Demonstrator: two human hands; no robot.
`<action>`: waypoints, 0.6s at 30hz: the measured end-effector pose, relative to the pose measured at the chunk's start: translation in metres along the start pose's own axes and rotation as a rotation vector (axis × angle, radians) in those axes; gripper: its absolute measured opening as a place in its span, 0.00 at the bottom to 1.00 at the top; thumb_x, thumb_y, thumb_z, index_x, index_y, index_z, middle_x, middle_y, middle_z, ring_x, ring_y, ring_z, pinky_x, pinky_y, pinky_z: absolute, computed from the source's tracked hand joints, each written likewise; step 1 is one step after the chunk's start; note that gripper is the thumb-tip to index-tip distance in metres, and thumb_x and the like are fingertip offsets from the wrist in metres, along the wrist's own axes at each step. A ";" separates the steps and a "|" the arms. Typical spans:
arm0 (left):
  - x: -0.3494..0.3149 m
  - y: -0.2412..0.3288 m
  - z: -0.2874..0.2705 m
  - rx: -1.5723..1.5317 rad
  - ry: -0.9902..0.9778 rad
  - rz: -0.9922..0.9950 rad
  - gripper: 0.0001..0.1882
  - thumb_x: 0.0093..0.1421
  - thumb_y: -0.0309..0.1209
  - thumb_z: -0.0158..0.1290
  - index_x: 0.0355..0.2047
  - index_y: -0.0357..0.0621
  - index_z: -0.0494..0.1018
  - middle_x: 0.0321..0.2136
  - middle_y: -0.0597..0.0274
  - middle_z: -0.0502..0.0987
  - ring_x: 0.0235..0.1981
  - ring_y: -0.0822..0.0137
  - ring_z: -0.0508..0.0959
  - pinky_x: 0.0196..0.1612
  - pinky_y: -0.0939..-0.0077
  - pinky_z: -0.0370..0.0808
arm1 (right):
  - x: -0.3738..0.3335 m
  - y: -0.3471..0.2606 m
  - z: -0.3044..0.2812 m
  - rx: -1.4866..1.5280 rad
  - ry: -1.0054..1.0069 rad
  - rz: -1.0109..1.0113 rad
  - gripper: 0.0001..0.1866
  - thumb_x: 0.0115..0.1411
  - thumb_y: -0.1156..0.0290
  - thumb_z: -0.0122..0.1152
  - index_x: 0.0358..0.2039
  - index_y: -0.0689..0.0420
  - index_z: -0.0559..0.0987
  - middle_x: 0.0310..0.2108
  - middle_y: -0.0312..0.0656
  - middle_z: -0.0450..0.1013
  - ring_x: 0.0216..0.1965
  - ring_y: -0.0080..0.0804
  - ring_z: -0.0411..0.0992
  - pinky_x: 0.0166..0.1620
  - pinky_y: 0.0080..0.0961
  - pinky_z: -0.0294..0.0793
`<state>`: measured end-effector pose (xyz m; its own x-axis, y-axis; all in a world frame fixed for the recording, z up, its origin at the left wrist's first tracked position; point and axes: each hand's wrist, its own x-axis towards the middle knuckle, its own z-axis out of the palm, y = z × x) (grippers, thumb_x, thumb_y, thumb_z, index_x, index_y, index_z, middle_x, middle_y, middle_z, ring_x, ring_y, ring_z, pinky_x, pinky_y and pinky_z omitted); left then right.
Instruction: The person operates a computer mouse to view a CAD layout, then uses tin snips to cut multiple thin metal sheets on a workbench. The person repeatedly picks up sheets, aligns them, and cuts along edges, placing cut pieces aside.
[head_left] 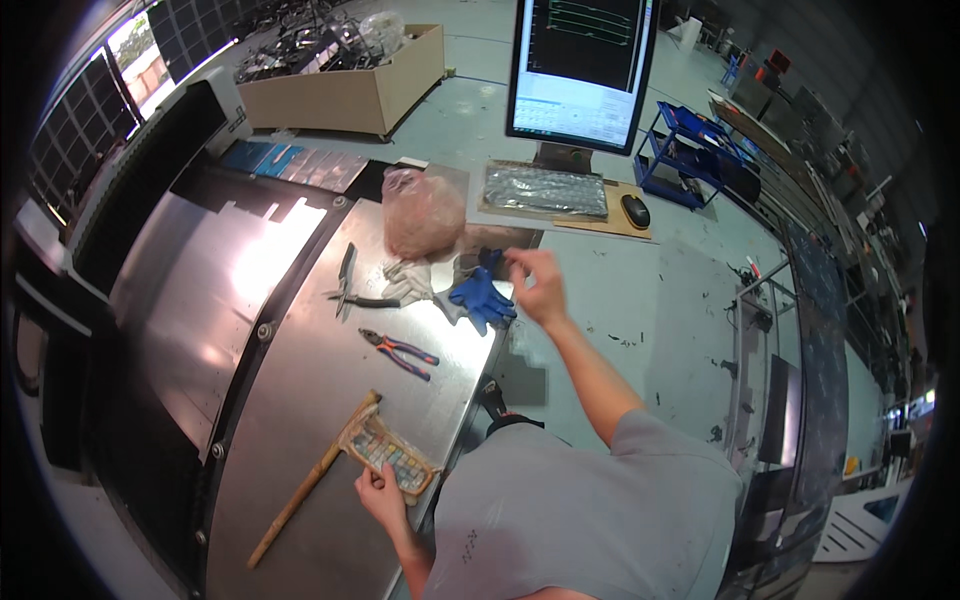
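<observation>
Keypad (393, 460) in left hand's (382, 497) pinch, lower centre: handling, seemingly; right hand (541, 287) curls, apparently empty; steadiness likely needed next.

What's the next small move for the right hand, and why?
Probably a short move left to the blue glove: the right hand is close beside it, fingers curled, while the left hand is at the remote. Whether the right hand holds anything is unclear.

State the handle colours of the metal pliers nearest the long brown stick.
Orange and dark-blue handles, best in the head view.
</observation>
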<state>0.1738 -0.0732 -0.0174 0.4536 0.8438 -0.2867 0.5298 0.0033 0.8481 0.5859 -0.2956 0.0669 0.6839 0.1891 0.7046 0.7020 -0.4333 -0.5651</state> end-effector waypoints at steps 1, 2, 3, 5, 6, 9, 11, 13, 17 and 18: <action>-0.002 0.006 0.001 0.152 0.110 0.021 0.25 0.66 0.33 0.62 0.60 0.35 0.73 0.45 0.56 0.77 0.40 0.65 0.79 0.46 0.68 0.76 | 0.018 0.027 -0.020 -0.149 0.072 -0.011 0.14 0.58 0.76 0.63 0.45 0.56 0.85 0.42 0.45 0.81 0.48 0.47 0.76 0.55 0.40 0.74; -0.004 0.015 0.006 0.284 0.220 0.072 0.25 0.66 0.34 0.61 0.60 0.36 0.73 0.46 0.56 0.75 0.39 0.64 0.78 0.46 0.66 0.76 | 0.040 0.057 -0.043 -0.261 0.143 -0.059 0.17 0.57 0.74 0.63 0.48 0.56 0.84 0.48 0.47 0.79 0.52 0.49 0.73 0.58 0.43 0.72; -0.002 0.025 0.011 0.279 0.274 0.109 0.25 0.66 0.34 0.61 0.61 0.37 0.73 0.45 0.56 0.73 0.40 0.64 0.77 0.46 0.66 0.76 | 0.055 0.082 -0.065 -0.403 0.175 0.002 0.18 0.57 0.72 0.63 0.50 0.56 0.83 0.51 0.47 0.78 0.54 0.49 0.72 0.59 0.43 0.72; 0.000 0.049 0.023 0.235 0.371 0.241 0.25 0.66 0.34 0.60 0.61 0.40 0.73 0.44 0.56 0.71 0.40 0.62 0.75 0.46 0.65 0.75 | 0.075 0.126 -0.105 -0.617 0.198 0.125 0.21 0.57 0.70 0.63 0.53 0.55 0.83 0.55 0.47 0.76 0.57 0.50 0.70 0.60 0.45 0.72; -0.001 0.061 0.031 0.185 0.410 0.302 0.25 0.66 0.33 0.60 0.62 0.41 0.73 0.44 0.56 0.70 0.40 0.62 0.74 0.46 0.65 0.75 | 0.082 0.144 -0.120 -0.693 0.159 0.250 0.22 0.58 0.68 0.63 0.54 0.55 0.82 0.57 0.47 0.75 0.58 0.51 0.69 0.61 0.45 0.72; 0.002 0.093 0.068 0.148 0.279 0.293 0.26 0.65 0.29 0.59 0.62 0.38 0.71 0.48 0.54 0.72 0.43 0.60 0.74 0.50 0.66 0.74 | 0.089 0.180 -0.152 -0.648 -0.006 0.273 0.24 0.58 0.67 0.62 0.56 0.54 0.82 0.59 0.46 0.74 0.58 0.52 0.69 0.62 0.45 0.72; 0.005 0.112 0.098 0.082 0.176 0.319 0.27 0.63 0.26 0.60 0.62 0.36 0.70 0.48 0.52 0.73 0.44 0.60 0.75 0.50 0.65 0.74 | 0.089 0.191 -0.157 -0.616 -0.049 0.227 0.25 0.58 0.66 0.62 0.57 0.53 0.82 0.61 0.46 0.73 0.59 0.54 0.69 0.62 0.45 0.73; 0.004 0.129 0.130 0.106 0.120 0.373 0.27 0.63 0.27 0.60 0.62 0.36 0.70 0.47 0.52 0.74 0.44 0.60 0.75 0.50 0.66 0.74 | 0.087 0.195 -0.156 -0.593 -0.075 0.248 0.25 0.58 0.66 0.61 0.57 0.53 0.81 0.63 0.45 0.72 0.59 0.55 0.68 0.62 0.44 0.74; 0.000 0.157 0.180 0.137 -0.022 0.488 0.26 0.62 0.28 0.61 0.60 0.36 0.71 0.46 0.52 0.75 0.45 0.57 0.76 0.51 0.62 0.74 | 0.084 0.192 -0.151 -0.529 -0.040 0.361 0.24 0.60 0.66 0.61 0.58 0.53 0.81 0.63 0.43 0.71 0.59 0.53 0.69 0.60 0.44 0.75; -0.001 0.161 0.190 0.149 -0.047 0.539 0.26 0.62 0.29 0.61 0.60 0.37 0.72 0.46 0.52 0.75 0.45 0.56 0.77 0.52 0.61 0.74 | 0.083 0.191 -0.150 -0.526 -0.046 0.368 0.24 0.60 0.67 0.60 0.58 0.53 0.81 0.63 0.43 0.71 0.59 0.52 0.69 0.61 0.44 0.74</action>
<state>0.3946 -0.1753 0.0348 0.7182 0.6801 0.1473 0.3081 -0.5006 0.8090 0.7472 -0.4951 0.0823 0.8776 -0.0222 0.4789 0.2364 -0.8489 -0.4727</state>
